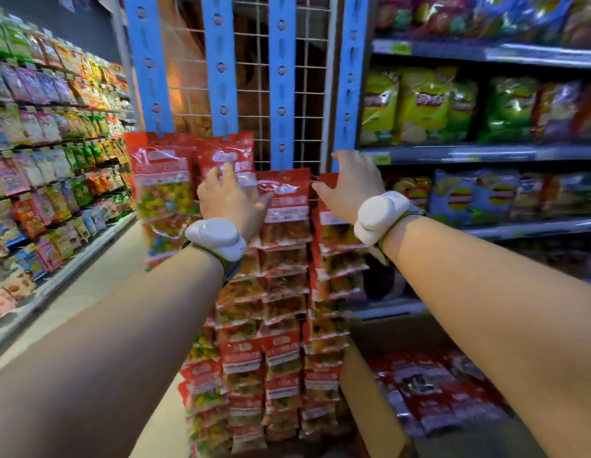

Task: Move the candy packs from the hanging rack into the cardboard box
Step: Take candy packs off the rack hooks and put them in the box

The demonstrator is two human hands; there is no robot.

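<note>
— Candy packs [284, 206] hang in red-topped columns on the blue strips of the hanging rack [282, 94], the columns running down toward the floor. Where is the box?

— At the lower right stands the cardboard box [370, 401]; red packs [429, 391] already lie inside it, blurred.

— And the hands?

— Both reach to the top of the columns. The left hand [229, 196] lies with fingers spread and straight against a red header, gripping nothing. The right hand [351, 186] is likewise spread, its thumb touching the upper edge of the rightmost column; nothing is pinched. Each wrist wears a white band device [380, 214].

— Any writing?

— The pack labels are too blurred to read. On the shelves [485, 153] to the right sit yellow-green chip bags [423, 104] with a red logo, also unreadable.
</note>
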